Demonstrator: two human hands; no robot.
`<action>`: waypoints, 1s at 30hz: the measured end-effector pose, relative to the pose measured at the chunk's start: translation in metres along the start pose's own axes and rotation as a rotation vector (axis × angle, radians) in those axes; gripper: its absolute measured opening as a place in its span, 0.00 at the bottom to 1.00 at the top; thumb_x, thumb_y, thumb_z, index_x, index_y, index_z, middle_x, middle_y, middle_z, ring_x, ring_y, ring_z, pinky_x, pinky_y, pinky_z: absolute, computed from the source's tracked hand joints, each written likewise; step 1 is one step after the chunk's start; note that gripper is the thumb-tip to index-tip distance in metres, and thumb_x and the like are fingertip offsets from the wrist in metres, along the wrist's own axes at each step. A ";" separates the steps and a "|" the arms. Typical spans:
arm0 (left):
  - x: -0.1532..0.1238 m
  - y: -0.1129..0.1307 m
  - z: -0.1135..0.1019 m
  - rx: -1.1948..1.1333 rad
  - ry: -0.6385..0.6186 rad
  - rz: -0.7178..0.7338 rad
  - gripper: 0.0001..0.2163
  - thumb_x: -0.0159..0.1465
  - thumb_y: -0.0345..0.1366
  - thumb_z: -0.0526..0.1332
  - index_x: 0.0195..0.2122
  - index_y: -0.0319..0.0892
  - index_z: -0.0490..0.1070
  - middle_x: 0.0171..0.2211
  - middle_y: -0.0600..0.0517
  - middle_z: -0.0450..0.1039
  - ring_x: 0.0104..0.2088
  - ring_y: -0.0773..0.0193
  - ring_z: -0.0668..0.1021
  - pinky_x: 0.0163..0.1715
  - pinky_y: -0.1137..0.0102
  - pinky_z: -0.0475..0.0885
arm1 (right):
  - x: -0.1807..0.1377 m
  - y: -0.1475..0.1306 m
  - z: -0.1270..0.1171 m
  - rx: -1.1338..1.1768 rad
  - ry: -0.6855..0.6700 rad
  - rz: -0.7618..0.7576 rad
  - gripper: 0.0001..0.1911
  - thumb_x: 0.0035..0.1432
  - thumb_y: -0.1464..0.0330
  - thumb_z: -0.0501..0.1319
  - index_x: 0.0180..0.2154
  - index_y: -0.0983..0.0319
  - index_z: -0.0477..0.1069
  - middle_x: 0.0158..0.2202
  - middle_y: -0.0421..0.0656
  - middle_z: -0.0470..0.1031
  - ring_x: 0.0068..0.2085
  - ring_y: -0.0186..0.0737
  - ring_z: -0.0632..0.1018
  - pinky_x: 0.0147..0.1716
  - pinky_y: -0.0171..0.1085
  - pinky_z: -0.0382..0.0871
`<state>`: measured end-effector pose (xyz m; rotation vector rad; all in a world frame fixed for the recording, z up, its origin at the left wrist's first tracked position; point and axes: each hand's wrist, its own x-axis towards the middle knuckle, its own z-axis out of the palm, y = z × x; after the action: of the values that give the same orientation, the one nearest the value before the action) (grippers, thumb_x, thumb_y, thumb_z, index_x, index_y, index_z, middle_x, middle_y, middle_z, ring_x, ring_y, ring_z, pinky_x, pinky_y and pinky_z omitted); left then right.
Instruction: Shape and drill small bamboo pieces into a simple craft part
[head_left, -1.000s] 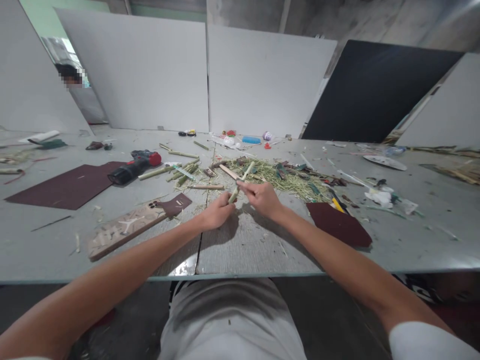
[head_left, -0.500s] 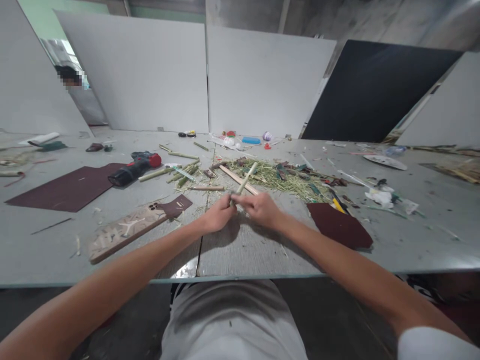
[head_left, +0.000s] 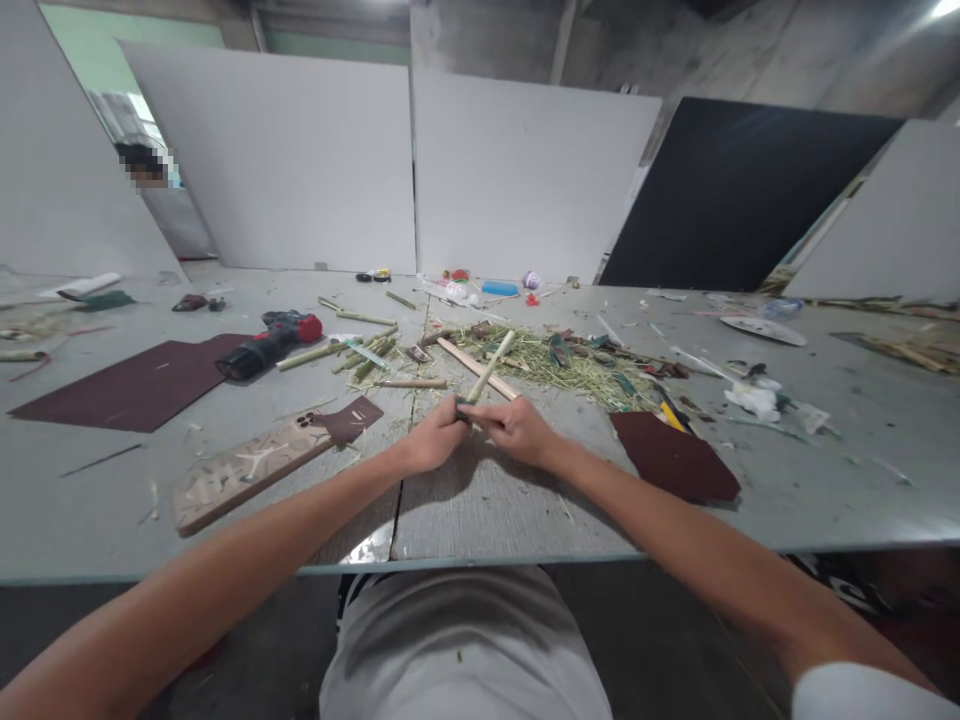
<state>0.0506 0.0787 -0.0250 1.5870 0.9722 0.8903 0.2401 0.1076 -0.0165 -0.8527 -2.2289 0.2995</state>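
A pale green stalk [head_left: 493,365] slants up and away from my hands, its near end hidden among the fingers. My left hand [head_left: 437,436] is closed around that near end, where a small dark piece, too hidden to name, shows at the fingertips. From the other side my right hand [head_left: 519,432] is closed too, its index finger and thumb pressed against the same end of the stalk. Beneath the stalk a flat wooden strip [head_left: 469,362] lies crosswise on the table. Green shavings [head_left: 577,372] are heaped just beyond my hands.
A cordless drill [head_left: 270,345] and cut stalks [head_left: 367,355] lie on the left, near a dark red sheet [head_left: 135,385] and a patterned phone-like case [head_left: 247,470]. A yellow-black cutter [head_left: 671,412] touches another red sheet [head_left: 675,458]. White panels [head_left: 525,180] stand behind.
The view has tilted up slightly. My fingers have shifted a little at the stalk's near end, and the dark piece shows more at my left fingertips. Both hands keep their hold.
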 end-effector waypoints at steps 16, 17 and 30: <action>-0.001 -0.002 -0.003 0.020 -0.029 -0.009 0.05 0.61 0.33 0.55 0.37 0.43 0.58 0.19 0.61 0.55 0.18 0.72 0.60 0.18 0.74 0.54 | 0.003 -0.003 0.000 0.038 0.154 0.124 0.16 0.64 0.64 0.55 0.46 0.58 0.80 0.31 0.44 0.82 0.22 0.33 0.70 0.24 0.34 0.61; -0.001 -0.002 -0.003 0.010 -0.036 -0.010 0.05 0.61 0.33 0.55 0.37 0.43 0.58 0.19 0.61 0.55 0.17 0.73 0.59 0.18 0.75 0.54 | 0.004 -0.006 0.000 0.056 0.154 0.133 0.17 0.64 0.63 0.56 0.45 0.59 0.80 0.30 0.44 0.81 0.22 0.34 0.69 0.24 0.34 0.61; -0.001 0.024 -0.010 -0.612 -0.009 -0.068 0.12 0.59 0.37 0.61 0.30 0.43 0.56 0.23 0.59 0.51 0.20 0.74 0.58 0.20 0.76 0.56 | 0.004 -0.033 -0.010 1.006 -0.047 0.535 0.18 0.58 0.52 0.60 0.30 0.58 0.60 0.12 0.29 0.58 0.12 0.27 0.54 0.14 0.30 0.49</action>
<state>0.0452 0.0784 0.0000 1.0289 0.6535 1.0120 0.2292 0.0849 0.0074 -0.8134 -1.5016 1.5299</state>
